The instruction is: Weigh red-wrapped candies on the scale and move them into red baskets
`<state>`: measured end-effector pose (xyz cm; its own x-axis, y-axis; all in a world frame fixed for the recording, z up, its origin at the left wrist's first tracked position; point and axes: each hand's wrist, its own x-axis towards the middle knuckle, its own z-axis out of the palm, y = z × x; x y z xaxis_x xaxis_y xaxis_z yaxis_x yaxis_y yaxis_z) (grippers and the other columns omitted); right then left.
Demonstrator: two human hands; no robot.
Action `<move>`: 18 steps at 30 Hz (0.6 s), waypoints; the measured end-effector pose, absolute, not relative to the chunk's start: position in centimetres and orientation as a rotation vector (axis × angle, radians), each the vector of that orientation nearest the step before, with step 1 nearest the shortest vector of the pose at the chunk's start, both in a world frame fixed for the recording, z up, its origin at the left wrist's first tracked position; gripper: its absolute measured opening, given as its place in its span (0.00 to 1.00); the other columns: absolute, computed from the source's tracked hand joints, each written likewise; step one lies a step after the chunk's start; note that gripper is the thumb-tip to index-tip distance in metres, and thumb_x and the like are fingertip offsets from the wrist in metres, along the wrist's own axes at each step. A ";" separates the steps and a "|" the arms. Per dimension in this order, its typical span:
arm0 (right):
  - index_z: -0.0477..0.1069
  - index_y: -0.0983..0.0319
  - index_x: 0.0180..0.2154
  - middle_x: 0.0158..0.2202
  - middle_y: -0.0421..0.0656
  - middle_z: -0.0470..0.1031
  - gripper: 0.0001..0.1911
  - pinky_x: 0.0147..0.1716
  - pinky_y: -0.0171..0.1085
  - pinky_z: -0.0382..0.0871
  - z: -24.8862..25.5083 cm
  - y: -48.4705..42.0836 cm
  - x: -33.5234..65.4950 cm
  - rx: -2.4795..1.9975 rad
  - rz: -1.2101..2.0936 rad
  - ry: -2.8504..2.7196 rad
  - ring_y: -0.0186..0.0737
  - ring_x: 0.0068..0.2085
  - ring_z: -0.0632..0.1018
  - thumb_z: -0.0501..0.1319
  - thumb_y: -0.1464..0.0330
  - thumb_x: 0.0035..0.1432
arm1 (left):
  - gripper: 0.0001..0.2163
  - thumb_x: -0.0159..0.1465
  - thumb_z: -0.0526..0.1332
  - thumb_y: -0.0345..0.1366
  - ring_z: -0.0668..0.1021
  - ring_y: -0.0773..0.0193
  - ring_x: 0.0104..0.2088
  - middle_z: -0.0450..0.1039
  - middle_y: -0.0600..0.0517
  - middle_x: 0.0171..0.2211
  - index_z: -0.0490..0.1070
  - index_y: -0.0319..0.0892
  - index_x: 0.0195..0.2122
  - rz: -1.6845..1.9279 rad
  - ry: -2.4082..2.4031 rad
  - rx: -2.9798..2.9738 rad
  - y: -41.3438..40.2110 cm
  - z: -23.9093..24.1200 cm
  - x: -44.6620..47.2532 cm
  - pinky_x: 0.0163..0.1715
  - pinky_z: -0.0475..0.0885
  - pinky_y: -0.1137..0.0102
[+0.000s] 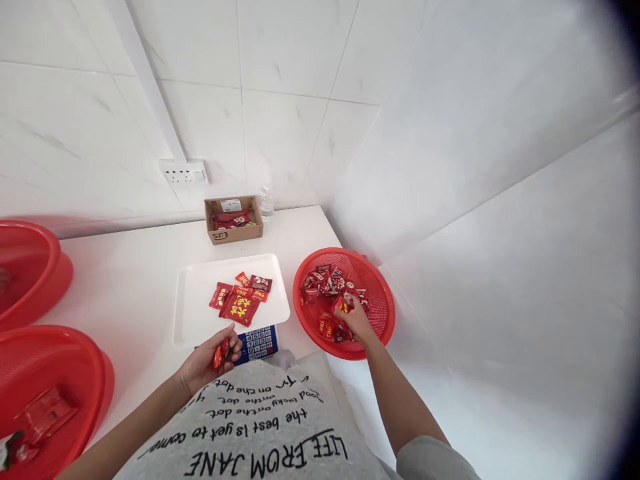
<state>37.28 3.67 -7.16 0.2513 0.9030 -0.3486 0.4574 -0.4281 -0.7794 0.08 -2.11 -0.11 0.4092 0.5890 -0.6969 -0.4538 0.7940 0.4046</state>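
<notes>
My left hand (213, 357) is closed round a small red snack packet (221, 353), held just in front of a white tray (187, 313). Several red snack packets of different sizes lie on that tray, the largest being a red packet with yellow lettering (240, 309). Inside a red mesh basket (383, 303) on the right, my right hand (356, 317) has its fingers closed on another small red packet (344, 303). Loose red packets (327, 283) are heaped around it in the basket. Partly under the tray's front edge is a blue keypad (257, 341), its left side hidden by my left hand.
A small cardboard box (235, 235) holding red packets stands at the back, beside a clear plastic item (266, 200). Two red baskets (55, 267) are at the left; the nearer one holds red packages (47, 413). A wall socket (183, 173) is above the table.
</notes>
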 end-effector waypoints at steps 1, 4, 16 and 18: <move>0.51 0.55 0.59 0.54 0.46 0.67 0.37 0.44 0.41 0.70 -6.7 4.1 37.5 -1.921 1.099 -1.091 0.44 0.49 0.73 0.60 0.55 0.48 | 0.18 0.56 0.63 0.46 0.65 0.74 0.20 0.60 0.56 0.20 0.61 0.39 0.20 0.660 0.945 0.163 -2.1 -0.1 0.1 0.13 0.56 0.82; 0.45 0.51 0.60 0.58 0.44 0.63 0.34 0.39 0.38 0.73 -5.6 4.9 37.9 -1.783 1.151 -0.837 0.39 0.50 0.73 0.51 0.49 0.55 | 0.18 0.56 0.62 0.47 0.65 0.74 0.20 0.60 0.56 0.20 0.61 0.39 0.20 0.654 0.953 0.172 -2.1 -0.2 0.3 0.13 0.55 0.82; 0.67 0.62 0.46 0.42 0.50 0.76 0.25 0.41 0.39 0.67 -8.6 1.7 35.2 -2.344 1.259 -1.378 0.47 0.44 0.76 0.64 0.61 0.45 | 0.17 0.58 0.60 0.46 0.65 0.74 0.19 0.61 0.56 0.21 0.61 0.39 0.21 0.621 0.969 0.142 -2.0 -0.2 0.4 0.14 0.57 0.82; 0.66 0.62 0.47 0.42 0.52 0.75 0.27 0.42 0.40 0.65 -9.0 2.0 34.4 -2.407 1.215 -1.440 0.49 0.45 0.75 0.66 0.64 0.43 | 0.17 0.59 0.60 0.46 0.65 0.74 0.19 0.61 0.56 0.20 0.61 0.39 0.21 0.618 0.966 0.145 -2.0 -0.3 0.4 0.14 0.57 0.82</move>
<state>34.40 1.98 -8.96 0.2417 0.7742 -0.5850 0.7068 -0.5535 -0.4405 0.44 -1.97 -0.33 0.4125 0.5521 -0.7246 -0.4271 0.8198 0.3815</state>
